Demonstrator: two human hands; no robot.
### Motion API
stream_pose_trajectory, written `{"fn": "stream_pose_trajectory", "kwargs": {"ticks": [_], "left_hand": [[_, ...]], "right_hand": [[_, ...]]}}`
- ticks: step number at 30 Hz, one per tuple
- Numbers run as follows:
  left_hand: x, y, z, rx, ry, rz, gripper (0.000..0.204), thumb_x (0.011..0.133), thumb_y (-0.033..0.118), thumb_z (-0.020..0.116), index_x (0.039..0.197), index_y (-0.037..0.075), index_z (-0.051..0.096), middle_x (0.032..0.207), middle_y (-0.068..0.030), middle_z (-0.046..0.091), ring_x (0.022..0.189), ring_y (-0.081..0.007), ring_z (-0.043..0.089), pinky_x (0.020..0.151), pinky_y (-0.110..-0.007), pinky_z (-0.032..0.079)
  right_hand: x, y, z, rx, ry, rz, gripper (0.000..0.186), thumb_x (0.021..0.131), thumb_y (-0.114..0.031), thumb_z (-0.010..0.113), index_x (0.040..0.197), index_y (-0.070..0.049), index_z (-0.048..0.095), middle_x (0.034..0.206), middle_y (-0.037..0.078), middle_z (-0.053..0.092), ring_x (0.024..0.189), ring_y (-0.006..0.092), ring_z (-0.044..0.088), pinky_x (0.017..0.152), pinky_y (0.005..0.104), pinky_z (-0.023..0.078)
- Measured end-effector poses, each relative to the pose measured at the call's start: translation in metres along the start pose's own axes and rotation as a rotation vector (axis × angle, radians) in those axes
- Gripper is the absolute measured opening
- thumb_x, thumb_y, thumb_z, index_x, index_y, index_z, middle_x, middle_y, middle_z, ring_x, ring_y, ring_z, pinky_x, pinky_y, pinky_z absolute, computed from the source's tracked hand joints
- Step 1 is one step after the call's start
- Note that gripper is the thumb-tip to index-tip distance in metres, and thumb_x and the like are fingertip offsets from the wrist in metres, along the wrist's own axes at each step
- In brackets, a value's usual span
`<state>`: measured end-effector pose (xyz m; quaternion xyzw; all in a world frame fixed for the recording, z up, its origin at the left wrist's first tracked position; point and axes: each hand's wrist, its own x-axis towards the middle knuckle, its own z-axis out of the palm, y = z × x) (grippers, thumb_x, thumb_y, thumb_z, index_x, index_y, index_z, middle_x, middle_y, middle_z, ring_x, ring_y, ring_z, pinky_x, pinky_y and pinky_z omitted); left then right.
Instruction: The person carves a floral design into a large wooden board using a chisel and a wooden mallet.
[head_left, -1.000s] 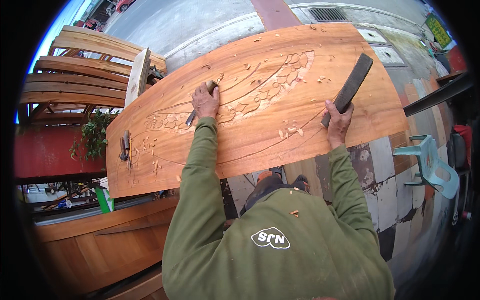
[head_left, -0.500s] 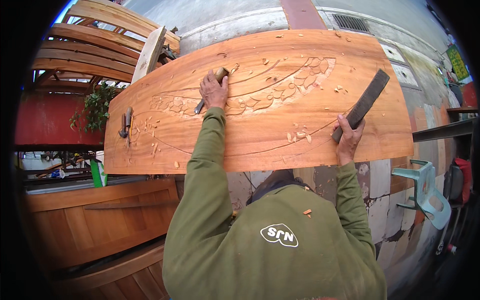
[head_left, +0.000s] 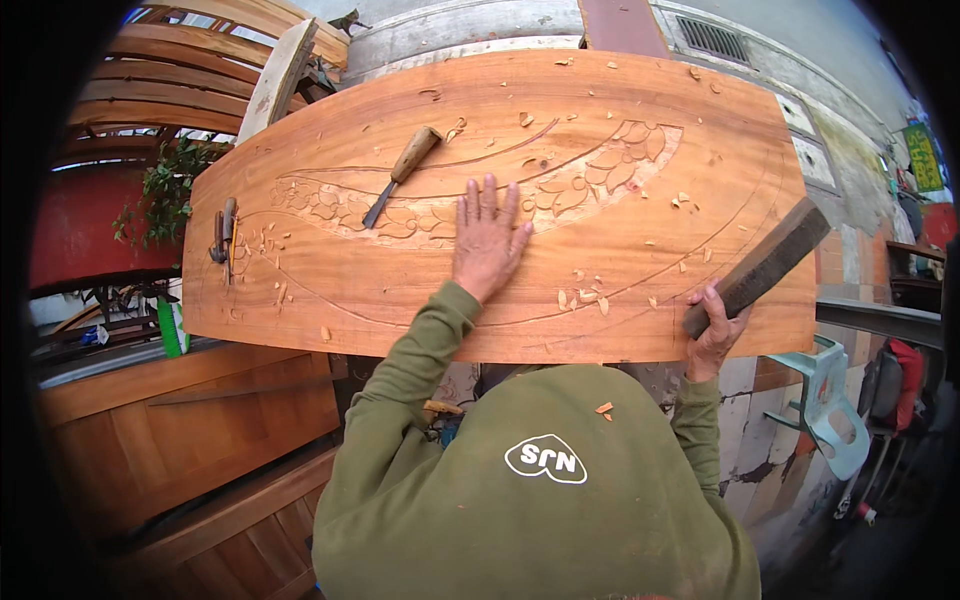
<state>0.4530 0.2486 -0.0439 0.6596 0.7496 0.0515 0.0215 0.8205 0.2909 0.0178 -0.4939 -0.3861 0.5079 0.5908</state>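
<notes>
A broad wooden panel [head_left: 600, 260] lies before me, its middle carved with a curved band of leaves and flowers [head_left: 560, 195]. My left hand [head_left: 487, 245] rests on the lower edge of that band, fingers stretched out and holding nothing. To its left lies a chisel [head_left: 403, 175] with a wooden handle, its blade over the carving. My right hand [head_left: 717, 330] grips the near end of a dark wooden block [head_left: 765, 262], which slants up to the right above the panel's right part. Wood chips [head_left: 590, 297] are scattered on the surface.
More hand tools [head_left: 226, 240] lie at the panel's left end. Stacked slatted timber [head_left: 165, 85] and a plant [head_left: 165, 190] stand beyond that end. Panelled wooden doors [head_left: 200, 420] lie at lower left. A pale blue plastic stool [head_left: 832, 410] stands at right.
My left hand has let go of the chisel, which now lies on the panel, and has moved right and nearer, fingers spread. My right hand has moved slightly right and nearer with the block.
</notes>
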Motion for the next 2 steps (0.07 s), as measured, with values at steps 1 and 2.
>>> {"fn": "stream_pose_trajectory", "kwargs": {"ticks": [1, 2], "left_hand": [[-0.007, 0.022, 0.000, 0.033, -0.040, 0.019, 0.076, 0.114, 0.059, 0.029, 0.175, 0.018, 0.008, 0.182, -0.0153, 0.003, 0.167, -0.0406, 0.001, 0.135, -0.055, 0.000], [-0.006, 0.022, -0.002, 0.040, -0.042, 0.009, 0.076, 0.114, 0.059, 0.029, 0.175, 0.018, 0.008, 0.182, -0.0153, 0.003, 0.167, -0.0406, 0.001, 0.135, -0.055, 0.000]], "right_hand": [[0.010, 0.001, -0.017, -0.059, 0.017, -0.025, 0.044, 0.086, -0.014, 0.080, 0.121, -0.003, 0.056, 0.096, 0.008, 0.064, 0.076, 0.0180, 0.064, 0.072, 0.0331, 0.056], [0.019, -0.005, -0.027, -0.081, 0.034, -0.024, 0.042, 0.087, -0.014, 0.079, 0.121, -0.002, 0.056, 0.096, 0.008, 0.064, 0.078, 0.0187, 0.064, 0.075, 0.0334, 0.056]]}}
